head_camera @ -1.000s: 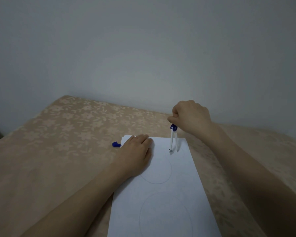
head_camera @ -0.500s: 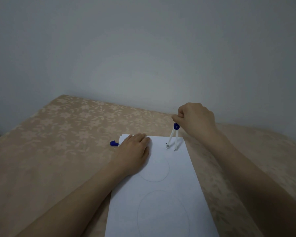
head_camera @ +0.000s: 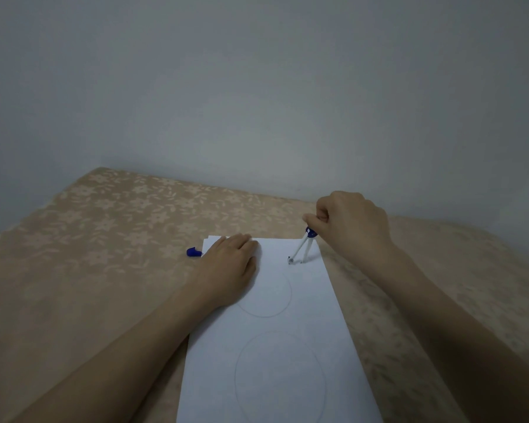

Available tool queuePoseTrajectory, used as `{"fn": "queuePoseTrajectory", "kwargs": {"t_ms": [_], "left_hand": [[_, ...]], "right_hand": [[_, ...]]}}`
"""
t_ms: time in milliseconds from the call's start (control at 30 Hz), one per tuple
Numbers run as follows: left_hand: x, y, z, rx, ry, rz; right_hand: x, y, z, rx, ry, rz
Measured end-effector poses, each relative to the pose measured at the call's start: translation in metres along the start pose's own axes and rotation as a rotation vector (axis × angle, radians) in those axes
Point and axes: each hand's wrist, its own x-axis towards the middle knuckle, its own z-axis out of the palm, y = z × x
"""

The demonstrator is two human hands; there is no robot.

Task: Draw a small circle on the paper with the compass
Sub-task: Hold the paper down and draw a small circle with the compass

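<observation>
White plastic compass with blue hinge [head_camera: 303, 247] standing on white paper sheet [head_camera: 287, 361], far right corner.
Right hand [head_camera: 353, 225] is pinching the compass top, fingers curled tight; legs spread narrow, both tips touching paper. Left hand [head_camera: 229, 265] is lying flat, fingers together, pressing the sheet's far left corner. Two faint pencil circles [head_camera: 280, 377] nearer. Small blue cap [head_camera: 193, 252] on beige floral tablecloth [head_camera: 104, 239], just beside the sheet's far left corner.

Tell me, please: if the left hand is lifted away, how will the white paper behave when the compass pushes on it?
The paper looks thin and light, so it would probably slide or turn on the smooth cloth. The left hand lies flat on its far left corner only. The compass, held by the right hand, stands near the far right corner, which may lift or wrinkle.
</observation>
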Motion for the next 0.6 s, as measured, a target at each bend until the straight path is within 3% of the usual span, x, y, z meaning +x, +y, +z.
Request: {"fn": "queuePoseTrajectory", "kwargs": {"t_ms": [167,600], "left_hand": [[-0.001,0.001,-0.001,-0.013,-0.002,-0.002],[0.0,0.001,-0.001,-0.014,-0.003,-0.009]], "right_hand": [[0.003,-0.003,0.002,0.016,0.002,0.031],[-0.008,-0.013,-0.003,0.121,-0.111,-0.091]]}}
